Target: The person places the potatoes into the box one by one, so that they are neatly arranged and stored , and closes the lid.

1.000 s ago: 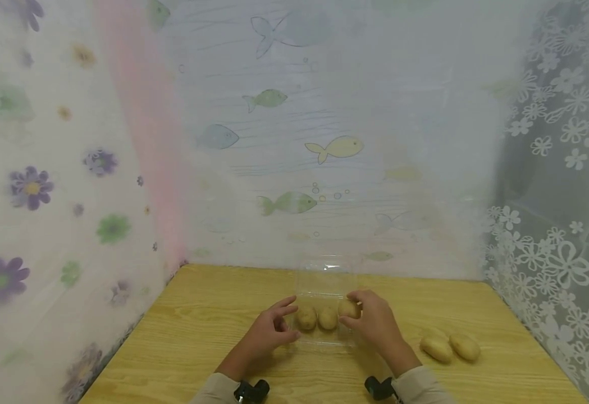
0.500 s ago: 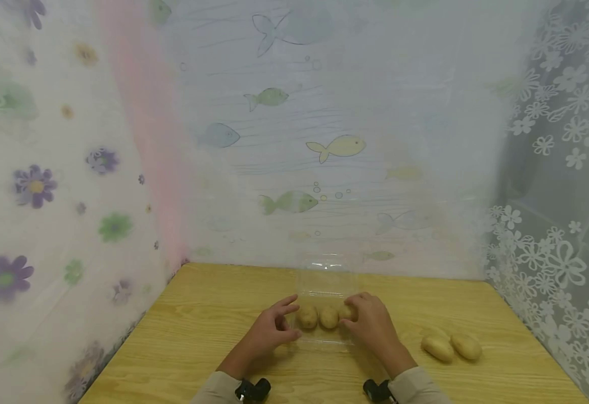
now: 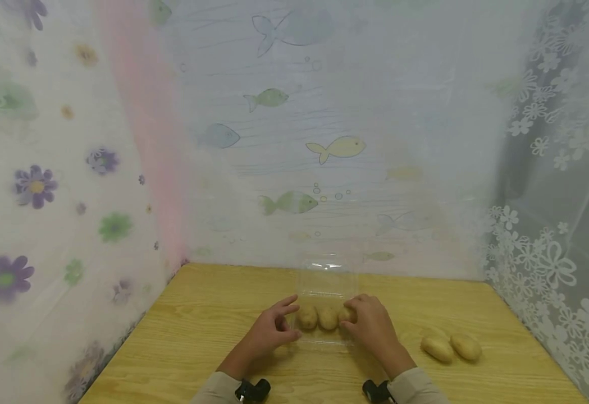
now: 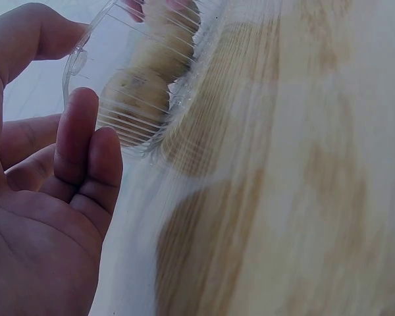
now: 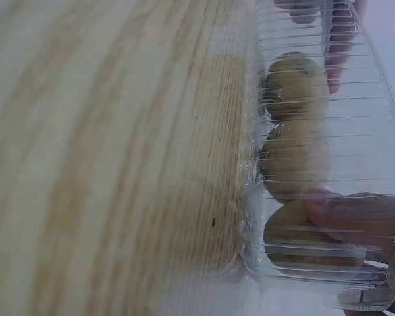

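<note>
A clear plastic clamshell box (image 3: pixel 327 341) lies on the table, its lid (image 3: pixel 327 278) raised behind it. Inside sit a left potato (image 3: pixel 307 317) and a middle potato (image 3: pixel 328 318), side by side. My right hand (image 3: pixel 375 326) holds a third potato (image 3: pixel 346 315) at the right end of the box; through the ribbed wall, the right wrist view shows the thumb against this potato (image 5: pixel 296 240). At the left end, my left hand (image 3: pixel 270 331) holds the box's side, thumb and fingers spread along it. In the left wrist view its fingers (image 4: pixel 78 135) touch the rim.
Two more potatoes lie on the table to the right, one (image 3: pixel 437 348) nearer the box and one (image 3: pixel 466 347) beyond it. The wooden table (image 3: pixel 213 297) is bordered by patterned curtains (image 3: pixel 405 129) at the back and both sides.
My right hand has shifted slightly left with the third potato, closer to the middle one. My left hand stays at the box's left side.
</note>
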Available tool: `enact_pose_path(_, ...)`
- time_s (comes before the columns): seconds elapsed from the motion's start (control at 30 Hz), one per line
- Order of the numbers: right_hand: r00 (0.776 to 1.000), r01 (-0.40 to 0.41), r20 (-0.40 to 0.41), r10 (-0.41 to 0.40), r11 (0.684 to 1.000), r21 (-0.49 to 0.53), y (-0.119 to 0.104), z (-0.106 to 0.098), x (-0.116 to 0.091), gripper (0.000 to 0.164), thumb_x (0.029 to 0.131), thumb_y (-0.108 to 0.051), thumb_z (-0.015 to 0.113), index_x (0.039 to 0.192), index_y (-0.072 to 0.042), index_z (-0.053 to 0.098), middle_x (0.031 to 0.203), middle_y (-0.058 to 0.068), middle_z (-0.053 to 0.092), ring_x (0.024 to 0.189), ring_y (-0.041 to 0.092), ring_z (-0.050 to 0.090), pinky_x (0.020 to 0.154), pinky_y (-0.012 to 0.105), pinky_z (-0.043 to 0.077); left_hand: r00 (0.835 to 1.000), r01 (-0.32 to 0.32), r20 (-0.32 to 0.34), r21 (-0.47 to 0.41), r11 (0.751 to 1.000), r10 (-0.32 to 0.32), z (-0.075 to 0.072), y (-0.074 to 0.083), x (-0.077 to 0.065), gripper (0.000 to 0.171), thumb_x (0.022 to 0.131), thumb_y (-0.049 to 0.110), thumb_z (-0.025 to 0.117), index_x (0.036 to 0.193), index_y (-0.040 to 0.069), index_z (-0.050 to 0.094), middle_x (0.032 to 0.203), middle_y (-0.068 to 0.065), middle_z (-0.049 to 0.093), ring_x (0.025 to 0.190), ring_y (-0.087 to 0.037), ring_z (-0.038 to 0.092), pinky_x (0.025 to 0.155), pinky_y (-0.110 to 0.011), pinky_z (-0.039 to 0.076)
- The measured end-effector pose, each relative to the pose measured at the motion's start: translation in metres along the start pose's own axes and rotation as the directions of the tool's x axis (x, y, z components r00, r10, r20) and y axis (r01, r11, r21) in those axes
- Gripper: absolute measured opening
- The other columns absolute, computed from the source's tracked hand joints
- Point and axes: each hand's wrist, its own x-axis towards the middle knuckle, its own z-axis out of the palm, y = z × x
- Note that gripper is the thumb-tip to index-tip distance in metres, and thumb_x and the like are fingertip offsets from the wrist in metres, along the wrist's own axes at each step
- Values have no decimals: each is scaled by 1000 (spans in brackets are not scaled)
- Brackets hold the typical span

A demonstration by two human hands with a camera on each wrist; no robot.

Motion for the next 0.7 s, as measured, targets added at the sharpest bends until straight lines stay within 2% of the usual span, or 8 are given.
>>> enact_pose_path(0.7,1000,10,30,-9,999,-42,-1,1,0,40,75,-27,95,108,-9,80,111,5,73,101,28,63,88,44,56,1000,1,7,2,1000,-1,0,-5,2,69,95,18,77,154,3,47,171,-4,28,79,-8,58,70,-22,54)
